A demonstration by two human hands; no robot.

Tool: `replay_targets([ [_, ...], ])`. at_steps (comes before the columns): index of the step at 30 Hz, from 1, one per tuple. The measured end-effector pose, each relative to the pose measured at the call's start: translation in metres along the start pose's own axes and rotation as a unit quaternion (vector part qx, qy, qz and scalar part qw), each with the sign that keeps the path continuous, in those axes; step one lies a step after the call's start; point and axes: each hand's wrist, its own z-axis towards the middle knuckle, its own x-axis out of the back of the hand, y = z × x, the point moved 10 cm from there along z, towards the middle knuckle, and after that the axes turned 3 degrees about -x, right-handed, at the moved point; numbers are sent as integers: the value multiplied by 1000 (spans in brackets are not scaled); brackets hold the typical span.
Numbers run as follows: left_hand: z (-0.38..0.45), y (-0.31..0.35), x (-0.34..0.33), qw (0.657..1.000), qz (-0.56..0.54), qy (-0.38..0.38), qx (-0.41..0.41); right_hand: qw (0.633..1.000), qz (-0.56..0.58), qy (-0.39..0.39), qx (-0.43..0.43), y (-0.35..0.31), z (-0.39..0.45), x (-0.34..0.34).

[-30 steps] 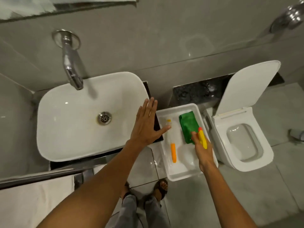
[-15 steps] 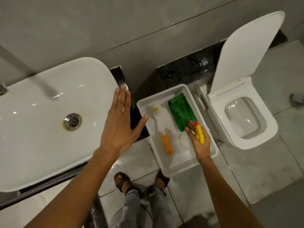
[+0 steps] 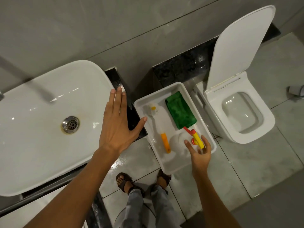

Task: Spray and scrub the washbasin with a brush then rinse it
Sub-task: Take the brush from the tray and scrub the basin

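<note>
The white washbasin [image 3: 37, 145] fills the left, its metal drain [image 3: 70, 124] ringed with a brownish stain. My left hand [image 3: 118, 125] hovers flat and open over the basin's right rim. On the floor to the right, a white tray [image 3: 171, 168] holds a brush [image 3: 164, 140] with white bristles and an orange handle, a green cloth [image 3: 180, 111], and a clear spray bottle with a yellow and red trigger head [image 3: 196, 139]. My right hand [image 3: 199, 152] is at the spray head, fingers spread on either side of it, not clenched.
A white toilet [image 3: 256, 134] with its lid [image 3: 238, 41] raised stands right of the tray. A black stone counter [image 3: 131, 116] edges the basin. My sandalled feet [image 3: 125, 180] stand on wet grey floor tiles below the tray. A grey tiled wall runs behind.
My right hand, closed on the yellow spray head before, now has its fingers apart around it, low in the tray. The view has shifted right and down; the tap is out of frame.
</note>
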Motion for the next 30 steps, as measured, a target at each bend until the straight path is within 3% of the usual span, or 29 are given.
replay_targets([
  [3,0,1,1,1000,-4,0,1,996,17,61,-63,43,-38,1],
  [7,0,0,0,1000,0,-1,2,990,-127,-54,-11,45,-69,-68],
  [10,1,0,-2,1000,8,1,-1,954,-266,-123,64,27,-57,-122],
  [14,1,-2,-5,1000,9,5,1,920,-358,-156,42,24,-28,-156],
  [21,2,-6,-10,1000,17,16,-6,899,-417,-128,28,10,-24,-153],
  [27,3,-5,-7,999,-17,27,-23,808,-577,-120,-23,7,-54,-110],
  [30,2,-2,-4,999,-24,12,-25,802,-587,-109,14,-14,-72,-93],
])
